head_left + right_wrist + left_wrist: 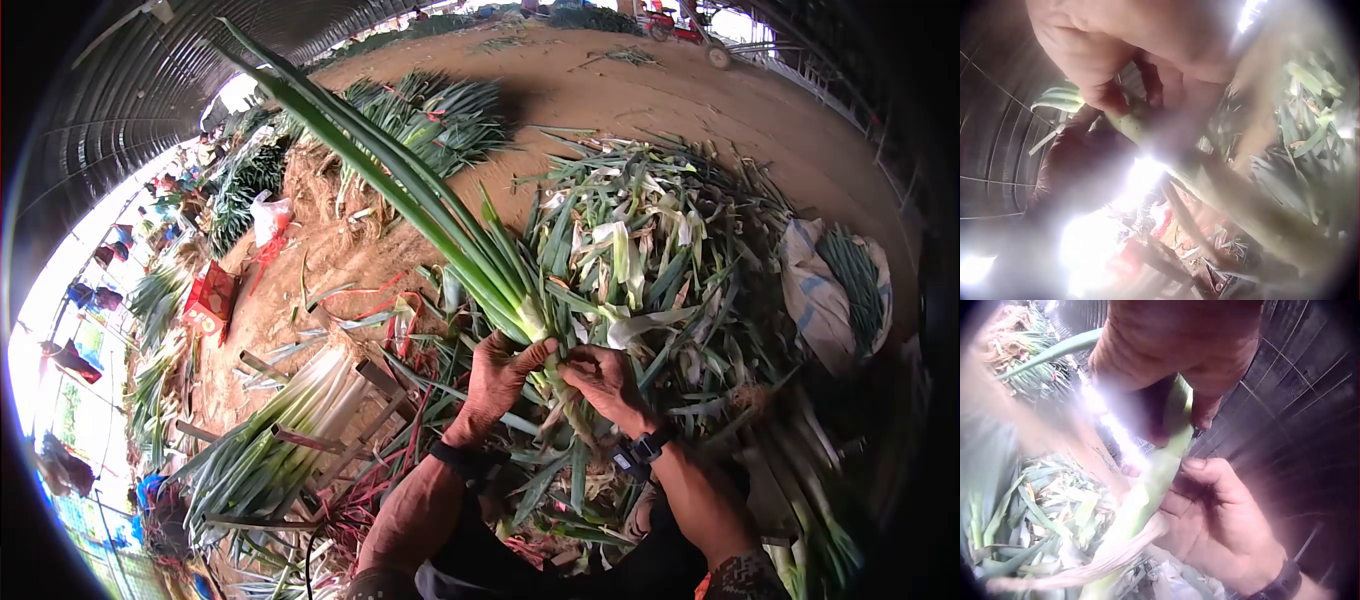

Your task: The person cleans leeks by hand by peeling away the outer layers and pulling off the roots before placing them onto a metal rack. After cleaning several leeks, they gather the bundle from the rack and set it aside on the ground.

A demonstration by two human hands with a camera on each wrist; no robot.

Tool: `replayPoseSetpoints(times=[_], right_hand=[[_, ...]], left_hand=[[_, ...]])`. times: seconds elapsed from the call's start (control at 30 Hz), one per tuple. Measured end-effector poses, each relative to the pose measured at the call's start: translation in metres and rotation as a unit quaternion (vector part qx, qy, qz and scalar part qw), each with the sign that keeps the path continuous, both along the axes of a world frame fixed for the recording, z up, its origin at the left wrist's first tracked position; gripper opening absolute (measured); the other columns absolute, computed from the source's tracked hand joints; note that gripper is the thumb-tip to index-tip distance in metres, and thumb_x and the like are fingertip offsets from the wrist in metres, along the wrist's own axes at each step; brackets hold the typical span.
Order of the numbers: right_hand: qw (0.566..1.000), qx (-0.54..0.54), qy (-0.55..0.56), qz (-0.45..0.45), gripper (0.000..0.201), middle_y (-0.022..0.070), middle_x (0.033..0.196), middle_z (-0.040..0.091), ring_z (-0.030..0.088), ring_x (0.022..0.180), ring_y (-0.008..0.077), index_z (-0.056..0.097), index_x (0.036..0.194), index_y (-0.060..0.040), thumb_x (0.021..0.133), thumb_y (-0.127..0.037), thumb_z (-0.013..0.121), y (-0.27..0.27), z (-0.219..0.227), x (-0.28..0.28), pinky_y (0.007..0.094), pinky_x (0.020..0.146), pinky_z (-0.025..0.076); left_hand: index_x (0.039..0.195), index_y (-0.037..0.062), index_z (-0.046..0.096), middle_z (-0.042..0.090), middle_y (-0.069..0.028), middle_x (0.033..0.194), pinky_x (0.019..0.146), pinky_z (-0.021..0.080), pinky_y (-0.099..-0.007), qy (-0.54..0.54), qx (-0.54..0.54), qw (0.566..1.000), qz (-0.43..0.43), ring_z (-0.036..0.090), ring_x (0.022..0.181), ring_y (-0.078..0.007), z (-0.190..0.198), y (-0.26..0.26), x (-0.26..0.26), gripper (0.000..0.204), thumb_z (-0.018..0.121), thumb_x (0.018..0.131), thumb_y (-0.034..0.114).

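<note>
Both hands are on one large green onion (500,285) in front of the body, its long leaves reaching up and to the left. My left hand (497,375) grips it just below where the leaves fan out, thumb laid across the stalk. Close beside it, my right hand (605,380) pinches the stalk's outer layer between thumb and fingers. In the left wrist view, the pale stalk (1147,494) passes between the hands, with a loose dry strip (1085,569) hanging at its lower part. The right wrist view shows the stalk (1254,215) running down to the right, blurred.
A heap of stripped leaves (650,240) lies ahead to the right. At the left, cleaned green onions (285,430) rest in a wooden rack (300,440). Farther off are bundled onions (430,120), a red bag (211,298) and a white sack (815,295).
</note>
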State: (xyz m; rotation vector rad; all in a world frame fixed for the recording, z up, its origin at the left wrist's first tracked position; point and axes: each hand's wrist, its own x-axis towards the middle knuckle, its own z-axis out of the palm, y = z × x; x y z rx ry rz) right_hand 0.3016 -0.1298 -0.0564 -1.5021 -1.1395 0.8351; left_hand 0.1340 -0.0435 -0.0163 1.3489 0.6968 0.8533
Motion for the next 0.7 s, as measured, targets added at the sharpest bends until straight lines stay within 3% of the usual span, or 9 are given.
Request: replayPoseSetpoints(times=[0.13,0.23,0.33,0.43,0.47,0.57,0.6,0.7], right_hand=[[0.996,0.003,0.085,0.004,0.026,0.0019,0.072,0.063,0.055,0.068,0.0066,0.069,0.096,0.0032,0.083,-0.02,0.071,-0.004,0.01,-0.003,0.0264,0.065,0.049],[1.0,0.013,-0.005,-0.011,0.022,-0.001,0.066,0.055,0.05,0.067,0.0051,0.068,0.092,0.0034,0.083,-0.017,0.069,-0.002,0.008,-0.001,0.0259,0.062,0.046],[0.998,-0.011,0.051,-0.046,0.018,-0.0016,0.065,0.054,0.05,0.066,0.0054,0.067,0.086,0.0027,0.084,-0.015,0.066,-0.001,0.015,-0.003,0.0271,0.06,0.043],[0.998,0.027,0.049,-0.017,0.017,-0.0016,0.065,0.055,0.049,0.064,0.0058,0.065,0.081,0.0015,0.084,-0.015,0.065,0.0,0.006,0.003,0.0286,0.058,0.043],[0.998,0.038,0.044,-0.029,0.017,-0.0003,0.065,0.058,0.049,0.062,0.0075,0.064,0.082,0.0004,0.084,-0.016,0.065,0.003,-0.005,0.002,0.0304,0.057,0.042],[0.994,0.062,-0.083,-0.046,0.018,0.0007,0.066,0.06,0.054,0.062,0.0086,0.065,0.086,0.0,0.086,-0.018,0.064,-0.001,-0.006,-0.008,0.0307,0.057,0.044],[0.995,0.062,-0.069,-0.038,0.02,0.0013,0.068,0.063,0.059,0.063,0.0111,0.065,0.089,-0.0004,0.089,-0.02,0.063,-0.004,-0.005,-0.014,0.0318,0.058,0.046],[0.998,0.047,0.048,-0.008,0.022,0.0004,0.07,0.064,0.062,0.065,0.0132,0.067,0.094,-0.0003,0.091,-0.021,0.062,-0.005,-0.001,-0.012,0.0323,0.059,0.048]], left_hand=[[0.114,-0.0008,0.065,0.071,-0.0028,0.104,0.08,0.051,-0.026,-0.044,-0.037,0.998,-0.005,0.062,0.09,-0.008,0.009,-0.004,-0.002,0.03,0.075,0.089,0.012],[0.115,-0.0013,0.064,0.07,-0.003,0.106,0.084,0.051,-0.0275,-0.06,-0.044,0.997,-0.023,0.062,0.093,-0.0089,0.007,-0.002,-0.004,0.03,0.075,0.09,0.01],[0.117,-0.0017,0.064,0.07,-0.0043,0.109,0.09,0.049,-0.0291,-0.087,-0.04,0.994,-0.043,0.062,0.099,-0.0107,0.003,-0.002,-0.004,0.031,0.074,0.089,0.008],[0.12,-0.0025,0.063,0.069,-0.0063,0.115,0.094,0.048,-0.0294,-0.122,-0.053,0.99,-0.036,0.061,0.104,-0.0124,0.008,-0.003,-0.004,0.034,0.074,0.089,0.006],[0.125,-0.0031,0.058,0.067,-0.0077,0.119,0.097,0.046,-0.0298,-0.149,-0.093,0.984,-0.044,0.061,0.107,-0.0138,0.012,-0.004,-0.002,0.044,0.076,0.087,0.008],[0.127,-0.0029,0.056,0.067,-0.0075,0.115,0.093,0.048,-0.0287,-0.067,0.032,0.997,0.017,0.061,0.104,-0.0137,-0.001,-0.01,0.011,0.049,0.078,0.087,0.014],[0.124,-0.0018,0.056,0.067,-0.0058,0.107,0.085,0.05,-0.0272,-0.043,0.011,0.999,0.014,0.062,0.097,-0.0125,-0.003,-0.012,0.012,0.046,0.077,0.088,0.017],[0.118,-0.0015,0.057,0.067,-0.0039,0.101,0.076,0.05,-0.0265,-0.061,-0.012,0.997,0.035,0.061,0.088,-0.0111,-0.003,-0.012,0.011,0.037,0.074,0.091,0.017]])
